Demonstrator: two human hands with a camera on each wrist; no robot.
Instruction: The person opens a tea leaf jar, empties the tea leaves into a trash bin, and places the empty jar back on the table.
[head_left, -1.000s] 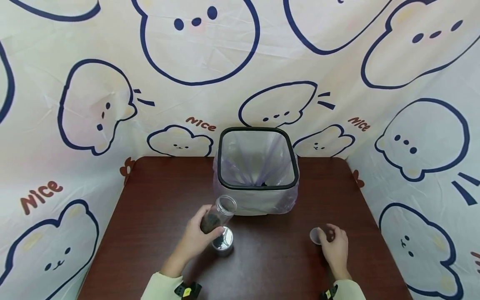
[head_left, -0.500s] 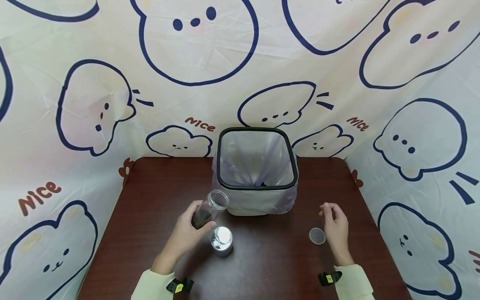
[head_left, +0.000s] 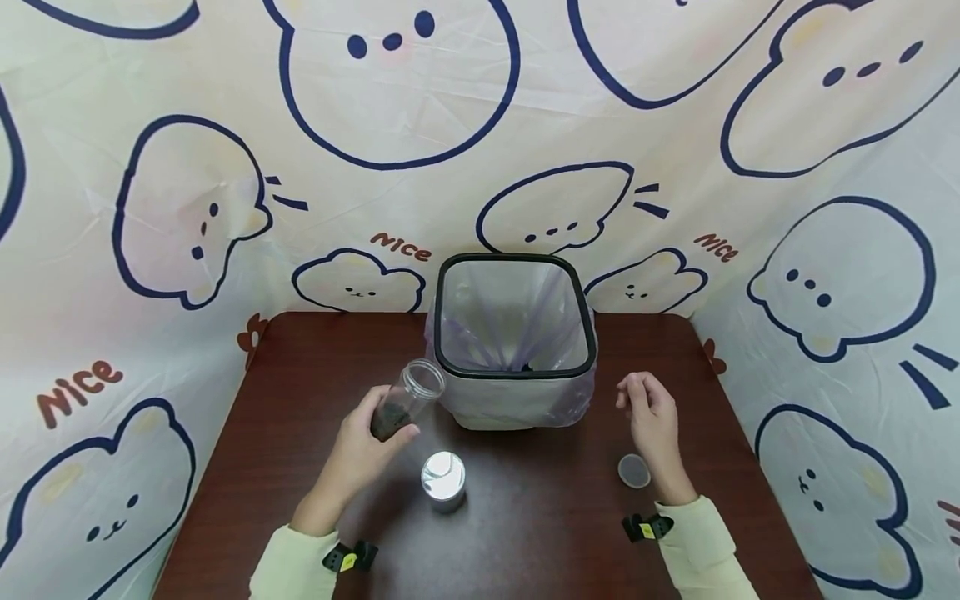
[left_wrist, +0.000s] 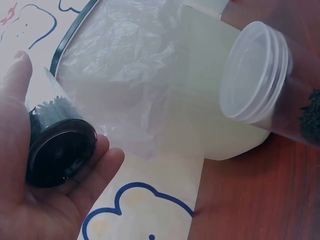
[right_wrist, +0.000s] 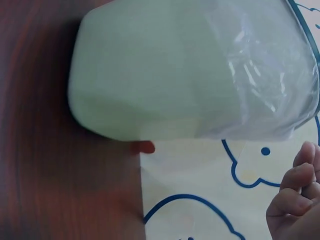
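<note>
My left hand (head_left: 360, 446) grips a clear jar (head_left: 408, 400) with dark, needle-like bits, like tea leaves, at its bottom. The jar is uncapped and tilted, its mouth pointing up and right beside the bin (head_left: 517, 400). In the left wrist view, my thumb and fingers go round the jar (left_wrist: 60, 130). A second jar (head_left: 443, 482) stands on the table with a translucent cap, dark bits inside it too. Over the table at right is my right hand (head_left: 652, 417), fingers loosely curled, with nothing seen in them. Just below it lies a round translucent lid (head_left: 633, 472).
The bin is pale, with a dark rim (head_left: 517, 375) and a purplish plastic liner (head_left: 573, 404) folded over its outside. It stands at the back of the brown table (head_left: 540, 517). A patterned cloth (head_left: 420, 200) hangs behind and at both sides.
My right hand has let go of the translucent lid and moved up, away from it. My left hand has carried the tilted jar up and left, away from the standing jar.
</note>
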